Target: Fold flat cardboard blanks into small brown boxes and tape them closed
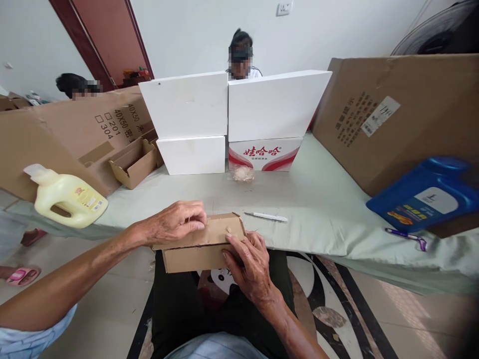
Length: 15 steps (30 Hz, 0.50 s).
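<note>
A small brown cardboard box (198, 259) sits at the table's near edge, above my lap, its top face slightly tilted. My left hand (177, 223) is over the box's left end with fingers curled in and thumb pressed against them; whatever is between them is hidden. My right hand (252, 262) grips the right end, thumb on the near side and fingers over the top. A small tan scrap (228, 231) shows by its fingertips. Just beyond the box lies a white pen-like tool (266, 217), touched by neither hand.
White boxes (183, 107) stand stacked ahead, with a crumpled clear plastic bag (243, 173) before them. Large cartons (419, 114) flank the table. A yellow jug (69, 197), an open small carton (134, 162), a blue bottle (422, 197) and a purple pen (406, 235) lie around. Two people sit beyond.
</note>
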Tool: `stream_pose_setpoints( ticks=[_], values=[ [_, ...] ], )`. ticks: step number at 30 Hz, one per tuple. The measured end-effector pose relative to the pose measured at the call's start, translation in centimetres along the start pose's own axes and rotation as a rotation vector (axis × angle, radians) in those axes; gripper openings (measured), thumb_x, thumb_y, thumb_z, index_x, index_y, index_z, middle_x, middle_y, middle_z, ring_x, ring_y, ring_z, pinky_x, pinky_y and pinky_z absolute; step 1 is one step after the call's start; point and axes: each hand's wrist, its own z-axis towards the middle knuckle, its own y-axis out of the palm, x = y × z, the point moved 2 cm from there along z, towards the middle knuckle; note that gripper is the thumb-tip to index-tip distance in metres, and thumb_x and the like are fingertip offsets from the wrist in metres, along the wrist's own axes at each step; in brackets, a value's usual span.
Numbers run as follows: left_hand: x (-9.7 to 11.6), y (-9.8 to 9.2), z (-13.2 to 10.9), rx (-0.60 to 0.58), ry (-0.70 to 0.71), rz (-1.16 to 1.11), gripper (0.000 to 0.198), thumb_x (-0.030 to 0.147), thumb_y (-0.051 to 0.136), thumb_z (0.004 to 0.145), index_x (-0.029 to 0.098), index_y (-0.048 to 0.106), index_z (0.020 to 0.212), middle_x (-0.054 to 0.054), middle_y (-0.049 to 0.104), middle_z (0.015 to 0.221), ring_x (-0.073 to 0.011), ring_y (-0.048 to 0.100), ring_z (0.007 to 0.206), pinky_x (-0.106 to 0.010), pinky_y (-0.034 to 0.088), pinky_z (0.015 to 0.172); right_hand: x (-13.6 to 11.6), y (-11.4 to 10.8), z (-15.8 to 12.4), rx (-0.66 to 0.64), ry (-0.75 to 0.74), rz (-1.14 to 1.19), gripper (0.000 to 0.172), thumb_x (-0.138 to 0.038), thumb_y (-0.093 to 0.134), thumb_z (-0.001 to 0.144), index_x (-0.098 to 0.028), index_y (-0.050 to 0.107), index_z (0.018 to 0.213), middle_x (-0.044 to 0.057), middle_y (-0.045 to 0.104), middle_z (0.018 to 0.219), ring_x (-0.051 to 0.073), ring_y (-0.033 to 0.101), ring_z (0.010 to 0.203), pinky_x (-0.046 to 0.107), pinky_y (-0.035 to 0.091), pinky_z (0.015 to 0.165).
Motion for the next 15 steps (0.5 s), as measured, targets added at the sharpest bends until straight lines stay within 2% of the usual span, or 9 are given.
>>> stream_pose_setpoints(
  ticks=[3, 6, 10, 13, 15],
  values=[
    [0.6, 0.6, -0.3, -0.068, 0.064, 0.014, 0.011, 0.023, 0.063, 0.104, 0.02, 0.064, 0.093, -0.001, 0.065, 0.093, -0.0156, 0.057, 0.084, -0.029, 0.043, 0.077, 0.0, 0.2, 0.0, -0.01, 0.005, 0.003, 0.034, -0.016, 0.067, 0.104, -0.02, 0.066, 0.137, 0.007, 0.077, 0.096, 0.025, 0.063, 0.091, 0.042, 0.052, 0.089],
    [0.5, 0.8, -0.3, -0.039, 0.083, 0.06, 0.021, 0.02, 0.055, 0.105, 0.02, 0.061, 0.085, -0.001, 0.063, 0.087, -0.0162, 0.056, 0.082, -0.031, 0.043, 0.079, -0.1, 0.2, 0.0, -0.008, 0.006, -0.004, 0.033, -0.016, 0.067, 0.103, -0.019, 0.066, 0.137, 0.008, 0.077, 0.098, 0.026, 0.065, 0.092, 0.042, 0.051, 0.089],
    [0.1, 0.3, 0.7, 0.054, -0.074, 0.011, 0.021, 0.023, 0.054, 0.104, 0.02, 0.061, 0.085, 0.0, 0.063, 0.085, -0.0146, 0.054, 0.075, -0.03, 0.043, 0.072, -0.2, 0.2, 0.2, 0.002, 0.0, 0.004, 0.033, -0.015, 0.065, 0.104, -0.02, 0.065, 0.137, 0.007, 0.076, 0.098, 0.025, 0.065, 0.092, 0.042, 0.051, 0.089],
    [0.0, 0.3, 1.9, 0.019, -0.14, -0.077, 0.013, 0.03, 0.063, 0.098, 0.02, 0.068, 0.09, 0.0, 0.067, 0.087, -0.0148, 0.055, 0.076, -0.029, 0.044, 0.072, -0.3, 0.1, 0.4, 0.005, 0.001, -0.007, 0.033, -0.017, 0.063, 0.105, -0.022, 0.064, 0.137, 0.006, 0.075, 0.095, 0.025, 0.065, 0.089, 0.042, 0.05, 0.088],
    [-0.2, 0.4, 2.8, -0.028, -0.162, -0.113, 0.016, 0.031, 0.064, 0.096, 0.02, 0.069, 0.086, 0.001, 0.066, 0.085, -0.0143, 0.054, 0.074, -0.029, 0.043, 0.07, -0.3, 0.2, 0.5, 0.0, 0.002, -0.021, 0.032, -0.017, 0.063, 0.106, -0.022, 0.064, 0.137, 0.006, 0.075, 0.094, 0.024, 0.065, 0.088, 0.041, 0.05, 0.087]
  ],
)
